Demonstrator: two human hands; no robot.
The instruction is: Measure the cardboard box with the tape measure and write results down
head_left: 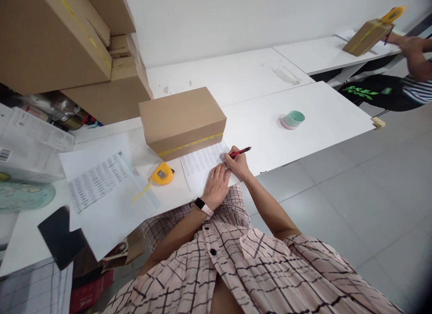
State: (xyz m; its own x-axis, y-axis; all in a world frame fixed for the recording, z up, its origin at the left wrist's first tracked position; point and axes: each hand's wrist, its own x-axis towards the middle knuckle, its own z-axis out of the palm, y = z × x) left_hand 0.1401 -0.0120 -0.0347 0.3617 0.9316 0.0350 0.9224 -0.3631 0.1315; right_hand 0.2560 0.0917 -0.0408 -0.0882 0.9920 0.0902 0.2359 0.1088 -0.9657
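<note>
My right hand [237, 163] is closed round a red pen [240, 152], its tip on a printed sheet [200, 163] at the white table's near edge. My left hand [216, 186] lies flat and open on that sheet, a watch on its wrist. A brown cardboard box [182, 120] with a yellow tape line stands just behind the sheet. A yellow tape measure [162, 174] lies to the left of the sheet, its blade partly pulled out.
Another printed sheet [101, 188] and a black phone [60, 236] lie at the left. Stacked cardboard boxes [67, 48] rise at the back left. A mint and pink bowl [293, 119] sits at the right. Another person's arm [413, 52] holds a box [366, 36] far right.
</note>
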